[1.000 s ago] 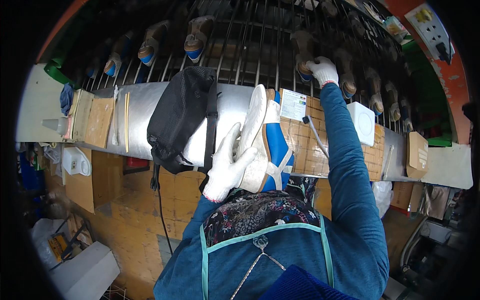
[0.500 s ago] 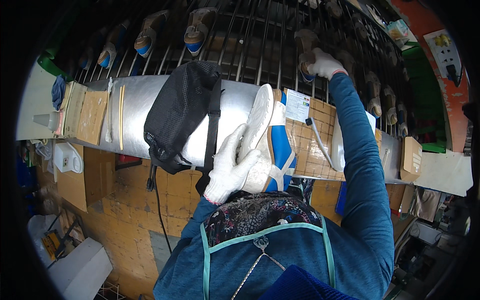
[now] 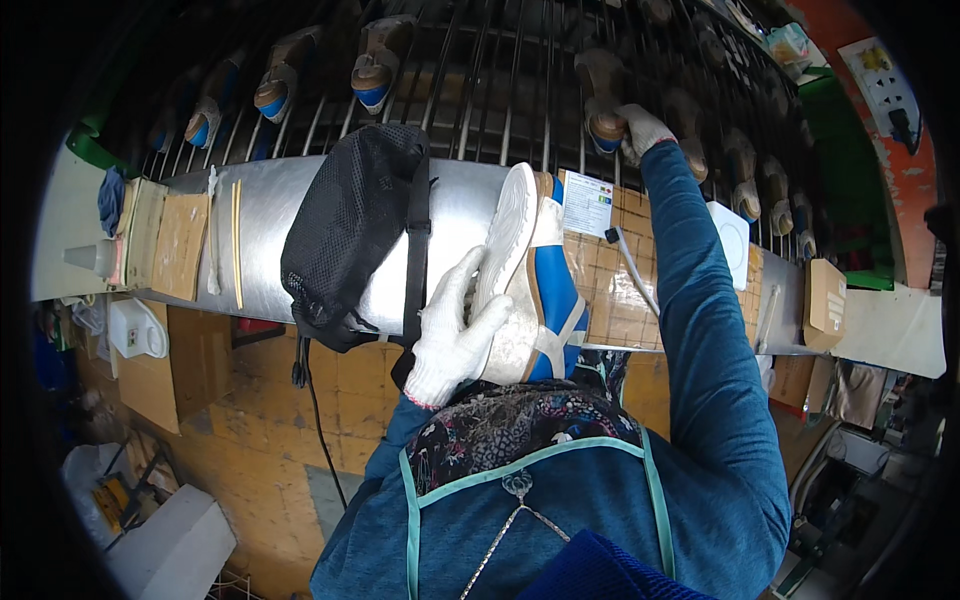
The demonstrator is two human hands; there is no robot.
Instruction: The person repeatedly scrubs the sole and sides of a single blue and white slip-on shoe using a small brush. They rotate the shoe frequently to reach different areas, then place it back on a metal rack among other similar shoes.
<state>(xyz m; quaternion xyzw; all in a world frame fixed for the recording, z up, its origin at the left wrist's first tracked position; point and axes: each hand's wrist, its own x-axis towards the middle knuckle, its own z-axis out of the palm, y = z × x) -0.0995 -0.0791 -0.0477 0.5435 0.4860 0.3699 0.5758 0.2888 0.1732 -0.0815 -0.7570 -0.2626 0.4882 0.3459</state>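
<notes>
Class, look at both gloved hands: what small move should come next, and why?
Probably lift the shoe on the rack off it: the right hand already grips it at full reach, while the left hand steadies the white and blue shoe against the bench.

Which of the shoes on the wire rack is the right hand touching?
The right hand grips the brown shoe with a blue toe right of centre; the other racked shoes hang untouched.

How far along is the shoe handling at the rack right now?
Done, by the look of it: several shoes already sit on the wire rack. In hand: the left hand holds a blue-and-white shoe on its side against the metal bench, while the right hand grips a shoe on the rack. Left: the blue-and-white shoe is not yet on the rack.
</notes>
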